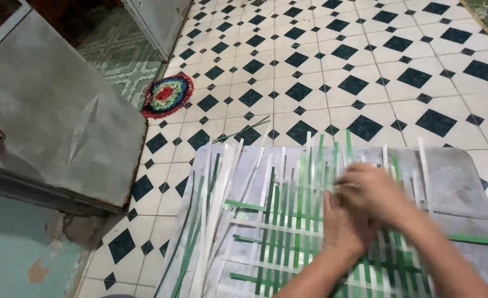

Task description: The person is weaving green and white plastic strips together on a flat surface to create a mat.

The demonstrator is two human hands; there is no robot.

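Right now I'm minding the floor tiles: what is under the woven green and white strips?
A grey board lies under the woven strips; tiled floor surrounds it. Both hands cover part of the weave.

Both hands, left (340, 229) and right (373, 190), pressed on green-and-white strips (280, 221) woven across a grey board (453, 176); round rug (167, 95) on tiled floor (365, 60).

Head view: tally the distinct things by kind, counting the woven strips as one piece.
Hands: 2 (left hand, right hand)
Woven strip mat, green and white: 1
Grey board: 1
Round rug: 1
Loose green strip on floor: 1
Total: 6
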